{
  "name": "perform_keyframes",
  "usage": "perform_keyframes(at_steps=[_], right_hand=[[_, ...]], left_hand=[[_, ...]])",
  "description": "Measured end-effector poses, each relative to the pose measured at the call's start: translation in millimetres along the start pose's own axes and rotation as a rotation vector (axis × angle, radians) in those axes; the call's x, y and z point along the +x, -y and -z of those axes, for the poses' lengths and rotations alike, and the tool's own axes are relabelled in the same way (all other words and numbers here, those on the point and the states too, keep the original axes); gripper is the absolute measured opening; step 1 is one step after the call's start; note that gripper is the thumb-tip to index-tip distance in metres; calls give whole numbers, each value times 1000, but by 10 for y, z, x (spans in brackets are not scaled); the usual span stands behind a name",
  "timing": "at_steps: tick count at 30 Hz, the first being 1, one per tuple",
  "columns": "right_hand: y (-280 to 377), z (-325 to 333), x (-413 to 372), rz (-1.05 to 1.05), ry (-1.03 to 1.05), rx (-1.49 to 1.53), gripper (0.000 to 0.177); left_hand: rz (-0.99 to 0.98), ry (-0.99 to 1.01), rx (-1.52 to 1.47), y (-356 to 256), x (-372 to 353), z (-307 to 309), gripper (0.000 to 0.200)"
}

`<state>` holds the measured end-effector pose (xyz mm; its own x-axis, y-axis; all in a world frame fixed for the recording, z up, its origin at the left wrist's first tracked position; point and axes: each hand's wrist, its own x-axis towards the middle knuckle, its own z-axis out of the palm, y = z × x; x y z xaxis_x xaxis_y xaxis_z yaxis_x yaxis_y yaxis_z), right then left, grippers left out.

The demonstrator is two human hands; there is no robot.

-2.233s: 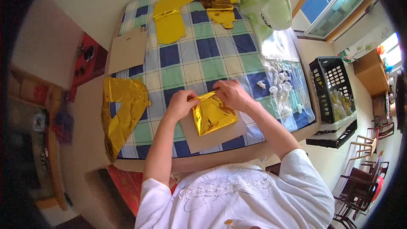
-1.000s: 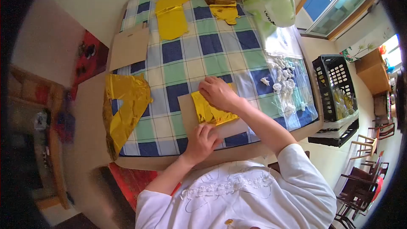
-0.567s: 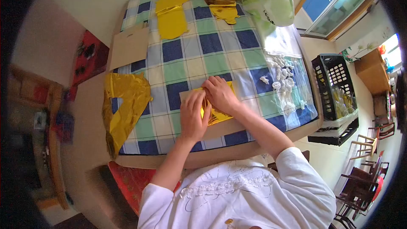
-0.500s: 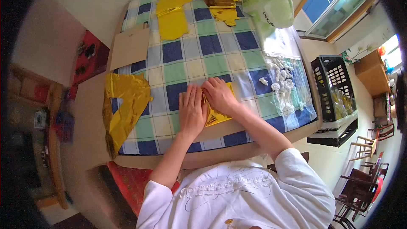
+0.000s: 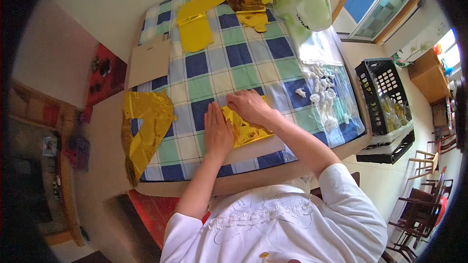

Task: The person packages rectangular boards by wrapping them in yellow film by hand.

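Between my two hands a folded gold foil piece [image 5: 248,135] lies near the front edge of the checked cloth [image 5: 197,85]. My left hand [image 5: 218,131] rests flat along the foil's left edge, fingers stretched out and pointing away from me. Over the foil's upper part is my right hand [image 5: 249,106], its fingers curled with the fingertips at the upper left corner; what they pinch, if anything, is too small to tell. Some cardboard shows beside and below the foil.
Gold foil balloons lie at the left [image 5: 148,124] and far side [image 5: 195,27]. A cardboard sheet [image 5: 150,61] is at the left. White ribbon bundles [image 5: 325,92] and a green-white bag [image 5: 309,7] are at the right. Black crates [image 5: 382,83] stand beyond the right edge.
My right hand has curled its fingers and lifted slightly off the foil. My left hand has shifted a little left, and more of the foil shows between the hands.
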<state>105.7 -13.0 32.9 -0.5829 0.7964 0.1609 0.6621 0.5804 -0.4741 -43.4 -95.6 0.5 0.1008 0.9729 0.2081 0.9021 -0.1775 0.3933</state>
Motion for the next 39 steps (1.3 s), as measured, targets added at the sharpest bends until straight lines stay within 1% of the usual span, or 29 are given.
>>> perform_keyframes(at_steps=[4, 8, 11, 14, 16, 19, 22, 26, 29, 31, 37, 39], right_hand=[[-53, -106, 31, -21, -41, -103, 18], [-85, -122, 42, -2, -34, -119, 18], [-78, -130, 10, 22, -57, -109, 18], [-93, -184, 3, 30, -96, -135, 17], [-83, -200, -17, 45, -144, -161, 17], [-69, -203, -29, 46, -182, -121, 16], [-31, -156, -48, 39, -184, -81, 17], [-60, -181, -40, 31, -161, -126, 16], [-57, -201, -36, 15, -163, -132, 16], [-29, -188, -51, 16, -192, -112, 15], [-44, -118, -38, 2, -92, 26, 14], [-57, -140, -14, -15, -69, -33, 14]], left_hand=[[26, 23, -15, -55, -3, 46, 62], [55, 43, 16, -89, 8, 70, 60], [50, 19, -9, -103, 9, 81, 57], [-23, 35, 116, -52, 17, 46, 52], [-38, 9, 105, -46, 12, 45, 50], [-29, -20, 44, -48, -1, 46, 49], [-13, -46, -32, -61, -4, 56, 50], [3, -47, -72, -86, 8, 80, 51], [-43, 13, 92, -64, 14, 78, 50], [-26, -17, 25, -71, 9, 78, 49], [27, -70, -107, -94, 0, 72, 47], [20, -74, -107, -93, 10, 65, 47]])
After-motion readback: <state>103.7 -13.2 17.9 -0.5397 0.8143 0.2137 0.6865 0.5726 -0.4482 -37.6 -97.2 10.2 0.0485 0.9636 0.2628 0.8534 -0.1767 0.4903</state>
